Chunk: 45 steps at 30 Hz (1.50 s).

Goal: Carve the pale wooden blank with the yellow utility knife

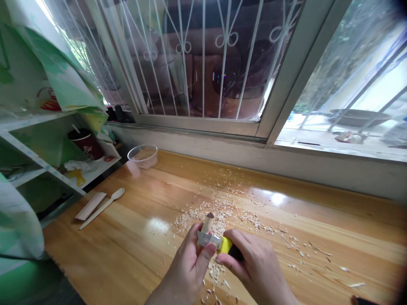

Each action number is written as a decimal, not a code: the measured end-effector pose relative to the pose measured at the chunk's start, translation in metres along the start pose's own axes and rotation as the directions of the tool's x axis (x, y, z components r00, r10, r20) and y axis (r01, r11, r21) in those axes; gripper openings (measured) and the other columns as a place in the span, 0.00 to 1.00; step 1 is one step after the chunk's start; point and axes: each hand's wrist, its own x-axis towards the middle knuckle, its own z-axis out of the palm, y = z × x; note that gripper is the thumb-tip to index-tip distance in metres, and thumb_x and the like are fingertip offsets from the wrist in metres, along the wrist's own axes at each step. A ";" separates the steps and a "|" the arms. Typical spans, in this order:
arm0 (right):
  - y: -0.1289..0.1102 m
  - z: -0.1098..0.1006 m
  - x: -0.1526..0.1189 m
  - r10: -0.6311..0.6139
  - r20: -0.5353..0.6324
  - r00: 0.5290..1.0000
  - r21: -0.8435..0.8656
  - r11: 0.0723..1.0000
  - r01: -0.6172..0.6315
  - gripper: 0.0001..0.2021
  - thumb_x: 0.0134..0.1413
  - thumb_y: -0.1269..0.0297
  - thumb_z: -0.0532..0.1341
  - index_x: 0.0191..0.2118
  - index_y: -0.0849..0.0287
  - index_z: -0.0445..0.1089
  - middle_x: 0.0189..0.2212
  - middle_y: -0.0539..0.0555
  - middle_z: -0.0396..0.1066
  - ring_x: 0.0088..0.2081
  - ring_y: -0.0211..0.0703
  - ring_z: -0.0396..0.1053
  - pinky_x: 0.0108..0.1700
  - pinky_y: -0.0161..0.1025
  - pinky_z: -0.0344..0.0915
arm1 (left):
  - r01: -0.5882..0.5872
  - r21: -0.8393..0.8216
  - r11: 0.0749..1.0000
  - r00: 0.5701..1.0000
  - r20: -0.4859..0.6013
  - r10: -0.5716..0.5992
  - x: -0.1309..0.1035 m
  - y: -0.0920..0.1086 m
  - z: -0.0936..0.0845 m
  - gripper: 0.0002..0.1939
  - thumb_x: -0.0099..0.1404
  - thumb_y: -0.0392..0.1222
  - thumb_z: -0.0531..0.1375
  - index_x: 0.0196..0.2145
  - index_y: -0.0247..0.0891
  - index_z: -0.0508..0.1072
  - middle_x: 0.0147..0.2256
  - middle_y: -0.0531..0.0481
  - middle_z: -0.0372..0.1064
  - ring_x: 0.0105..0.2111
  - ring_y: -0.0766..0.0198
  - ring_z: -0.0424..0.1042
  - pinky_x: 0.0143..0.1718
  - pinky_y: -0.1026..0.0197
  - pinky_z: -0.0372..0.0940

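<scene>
My left hand (188,262) is closed around a short piece of pale wood (207,225) with a dark brown tip, held upright over the table. Wrapped round the yellow and black handle of a utility knife (226,244) is my right hand (256,259). The knife's wide metal blade lies across the wood, and my left thumb presses near it. The wood's lower end is hidden by my fingers. Pale wood shavings (219,208) are scattered on the table beyond and below both hands.
At the wooden table's (127,254) left lie a wooden spoon (104,207) and a flat wooden strip (91,206). A clear plastic bowl (143,157) stands by the back corner. White shelves (34,150) hold a dark red cup (85,143). A dark object (365,300) shows at bottom right.
</scene>
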 end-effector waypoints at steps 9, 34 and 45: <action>0.001 -0.001 0.002 0.003 0.093 0.996 0.059 0.998 -0.008 0.21 0.62 0.46 0.47 0.28 0.56 0.63 0.18 0.48 0.64 0.18 0.34 0.61 0.21 0.32 0.52 | -0.038 -0.109 0.993 0.986 -0.163 0.020 -0.003 0.004 0.010 0.22 0.62 0.57 0.55 0.45 0.38 0.67 0.39 0.45 0.67 0.40 0.56 0.67 0.43 0.58 0.58; 0.006 -0.003 0.002 0.022 0.046 0.999 -0.002 1.000 -0.022 0.23 0.59 0.44 0.49 0.27 0.56 0.66 0.19 0.50 0.67 0.19 0.36 0.61 0.23 0.34 0.51 | 0.146 -0.377 0.915 0.986 -0.023 -0.167 0.000 0.007 0.013 0.18 0.57 0.56 0.61 0.38 0.40 0.66 0.19 0.59 0.55 0.18 0.71 0.57 0.17 0.69 0.48; 0.008 -0.002 0.001 0.034 0.051 0.998 -0.003 0.999 -0.033 0.22 0.59 0.44 0.50 0.27 0.57 0.66 0.19 0.50 0.67 0.20 0.36 0.61 0.23 0.34 0.52 | 0.226 -0.386 0.894 0.972 0.037 -0.230 0.002 0.009 0.015 0.21 0.55 0.60 0.60 0.33 0.39 0.62 0.17 0.63 0.48 0.15 0.76 0.42 0.15 0.68 0.38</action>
